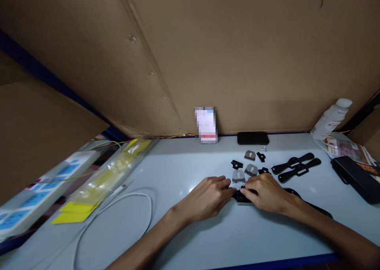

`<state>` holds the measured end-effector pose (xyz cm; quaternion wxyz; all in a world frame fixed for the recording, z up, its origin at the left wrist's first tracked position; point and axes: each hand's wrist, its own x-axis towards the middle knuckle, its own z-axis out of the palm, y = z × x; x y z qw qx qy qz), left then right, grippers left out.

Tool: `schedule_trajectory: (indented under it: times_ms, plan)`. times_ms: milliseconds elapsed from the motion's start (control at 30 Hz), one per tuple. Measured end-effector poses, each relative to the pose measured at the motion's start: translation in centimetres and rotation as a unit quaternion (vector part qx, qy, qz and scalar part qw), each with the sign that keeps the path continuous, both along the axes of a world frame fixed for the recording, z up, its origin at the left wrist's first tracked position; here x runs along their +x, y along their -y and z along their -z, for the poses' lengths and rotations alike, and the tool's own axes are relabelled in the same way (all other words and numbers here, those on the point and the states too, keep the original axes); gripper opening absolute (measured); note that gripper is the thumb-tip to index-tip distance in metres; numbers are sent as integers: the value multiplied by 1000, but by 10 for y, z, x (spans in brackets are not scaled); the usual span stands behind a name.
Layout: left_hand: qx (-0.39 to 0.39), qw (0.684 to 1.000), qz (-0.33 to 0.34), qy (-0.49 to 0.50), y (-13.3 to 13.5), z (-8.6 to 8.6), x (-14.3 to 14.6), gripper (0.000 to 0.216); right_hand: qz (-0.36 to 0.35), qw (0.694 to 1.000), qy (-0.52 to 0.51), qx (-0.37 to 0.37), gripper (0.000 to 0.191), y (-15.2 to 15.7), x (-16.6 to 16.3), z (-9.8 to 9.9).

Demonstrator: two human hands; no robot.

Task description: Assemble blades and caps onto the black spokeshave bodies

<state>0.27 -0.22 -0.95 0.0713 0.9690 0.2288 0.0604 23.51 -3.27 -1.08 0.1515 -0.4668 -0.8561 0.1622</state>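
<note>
Both hands meet at a black long-handled plastic part (316, 210) lying low over the white table. Its far end passes beneath my right wrist, and a grey edge shows under its near end. My right hand (264, 192) is closed on this part, thumb and fingers pressed over it. At the part's left tip, the fingers of my left hand (210, 194) are drawn together in a pinch; what lies between them is hidden. Just beyond the hands are grey metal plates (249, 155) and small black brackets (236, 164), one bracket partly behind my right hand.
Two black long parts (299, 171), a black case (356, 179) and a bottle (331, 119) are to the right. Small screws (264, 148), a black phone (253, 138) and a propped screen (206, 124) stand farther back. Left are a white cable (148, 198), yellow-filled bags (109, 175) and a power strip (53, 187).
</note>
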Motion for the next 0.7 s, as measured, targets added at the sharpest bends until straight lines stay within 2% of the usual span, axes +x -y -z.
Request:
schedule_trajectory:
  times_ms: [167,367,533,700]
  plan:
    - [3,1000,1,-1,0,-1,0,17,-6,999,-38,7,12,3,0,-1]
    - [4,1000,-3,-11,0,-1,1,18,25,999,-39,16,28,-4,3,3]
    - [2,1000,-2,-7,1,-2,1,17,-24,994,-99,-27,36,-5,2,-2]
    - [8,1000,3,4,1,-2,1,17,11,999,-53,-5,36,-4,3,-4]
